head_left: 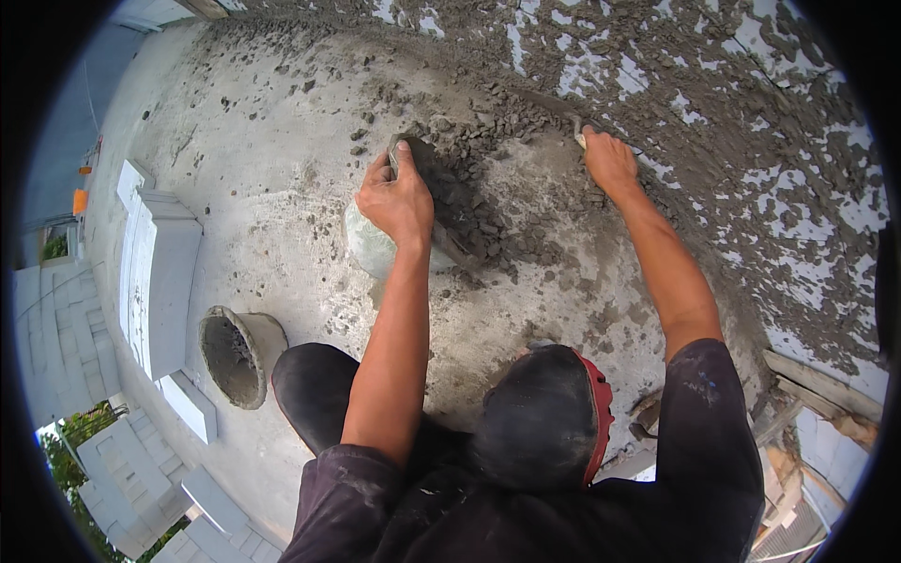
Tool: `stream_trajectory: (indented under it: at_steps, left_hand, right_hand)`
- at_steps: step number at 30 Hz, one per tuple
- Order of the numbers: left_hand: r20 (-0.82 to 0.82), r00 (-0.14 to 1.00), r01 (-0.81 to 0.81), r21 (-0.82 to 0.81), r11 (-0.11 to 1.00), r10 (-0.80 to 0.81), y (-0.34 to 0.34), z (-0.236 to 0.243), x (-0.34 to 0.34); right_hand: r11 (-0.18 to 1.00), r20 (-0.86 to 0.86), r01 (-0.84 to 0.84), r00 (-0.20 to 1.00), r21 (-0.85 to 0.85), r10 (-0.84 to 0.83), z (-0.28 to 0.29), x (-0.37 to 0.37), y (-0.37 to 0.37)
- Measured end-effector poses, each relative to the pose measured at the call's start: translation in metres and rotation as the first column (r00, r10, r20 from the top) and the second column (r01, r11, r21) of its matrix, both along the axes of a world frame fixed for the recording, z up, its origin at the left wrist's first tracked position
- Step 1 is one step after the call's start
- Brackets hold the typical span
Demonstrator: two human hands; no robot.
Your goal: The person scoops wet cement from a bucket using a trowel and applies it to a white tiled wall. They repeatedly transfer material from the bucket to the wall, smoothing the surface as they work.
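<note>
My left hand (399,197) grips the rim of a pale, mortar-smeared bucket (369,246) tipped over on the floor. The bucket's mouth faces right, toward a heap of crumbly grey mortar (502,192). Further right, at the foot of the wall, my right hand (610,159) is closed round the light handle of a trowel (580,137). Its dark blade points left along the base of the wall and blends with the mortar there, so its outline is hard to make out.
A mortar-caked bucket (242,357) stands left of my knee. White blocks (160,277) lie along the left edge of the concrete floor (272,197). Grey mortar patchily coats the white wall (694,103) on the right. Wood scraps (817,399) lie at lower right.
</note>
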State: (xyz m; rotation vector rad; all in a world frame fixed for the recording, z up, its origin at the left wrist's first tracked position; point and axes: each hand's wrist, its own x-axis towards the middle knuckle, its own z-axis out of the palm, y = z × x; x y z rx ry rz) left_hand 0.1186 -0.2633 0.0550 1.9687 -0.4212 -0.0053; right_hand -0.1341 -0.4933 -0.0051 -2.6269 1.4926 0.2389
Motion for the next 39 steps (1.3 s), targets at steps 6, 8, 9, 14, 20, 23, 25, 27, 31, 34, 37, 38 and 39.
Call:
stream_trajectory:
  at_steps: [6, 8, 9, 14, 20, 23, 25, 27, 31, 34, 37, 38, 39]
  left_hand:
    - [0.119, 0.989, -0.094, 0.04, 0.995, 0.089, 0.01, -0.021, 0.018]
    - [0.102, 0.992, -0.077, 0.01, 0.997, 0.076, 0.003, -0.019, 0.023]
    - [0.039, 0.999, -0.038, 0.012, 0.999, 0.038, 0.002, -0.012, 0.014]
    - [0.031, 0.999, -0.017, 0.044, 0.999, 0.016, 0.013, -0.011, 0.012]
    - [-0.118, 0.993, 0.044, 0.104, 0.994, -0.031, 0.003, 0.012, -0.008]
    - [0.088, 0.995, -0.04, 0.013, 0.999, 0.038, 0.011, -0.003, 0.005]
    - [0.083, 0.996, -0.024, 0.004, 1.0, 0.023, 0.008, -0.004, 0.01]
    - [0.083, 0.997, -0.004, 0.014, 1.0, 0.002, 0.011, -0.007, 0.004]
    - [0.062, 0.998, -0.002, -0.031, 1.0, 0.004, 0.001, 0.0, -0.002]
    - [0.093, 0.995, -0.022, -0.019, 1.0, 0.024, 0.006, 0.001, 0.004]
    - [0.025, 1.0, -0.015, 0.019, 1.0, 0.014, 0.002, -0.002, 0.001]
    - [-0.012, 1.0, -0.014, 0.041, 0.999, 0.015, 0.001, -0.005, 0.002]
    - [0.066, 0.998, -0.012, 0.006, 1.0, 0.012, 0.004, -0.009, 0.005]
  right_hand:
    - [0.892, 0.209, -0.118, 0.977, 0.436, 0.026, -0.032, 0.044, 0.072]
    - [0.801, 0.249, -0.209, 0.965, 0.561, 0.078, -0.017, 0.038, 0.115]
    - [0.759, 0.264, -0.224, 0.962, 0.611, 0.071, -0.014, 0.019, 0.134]
    - [0.993, 0.211, -0.037, 0.977, 0.108, 0.014, 0.018, -0.095, 0.147]
    - [0.935, -0.04, 0.35, 0.936, 0.049, -0.349, -0.044, -0.219, 0.091]
    - [0.991, -0.044, 0.044, 0.998, 0.129, -0.038, -0.018, -0.175, 0.1]
    - [0.997, -0.031, -0.021, 0.999, 0.071, 0.023, -0.004, -0.16, 0.094]
    - [0.99, 0.03, 0.137, 0.99, -0.026, -0.136, -0.011, -0.154, 0.066]
    - [0.981, -0.024, 0.14, 0.99, 0.136, -0.138, -0.036, -0.156, 0.058]
    - [0.98, -0.064, -0.158, 0.984, 0.122, 0.166, -0.011, -0.16, 0.059]
    - [0.958, -0.052, 0.269, 0.96, -0.101, -0.275, -0.035, -0.213, 0.045]
    - [0.973, -0.097, 0.225, 0.969, -0.054, -0.229, -0.046, -0.235, 0.053]
    - [0.984, -0.128, 0.176, 0.976, -0.005, -0.175, -0.055, -0.252, 0.064]
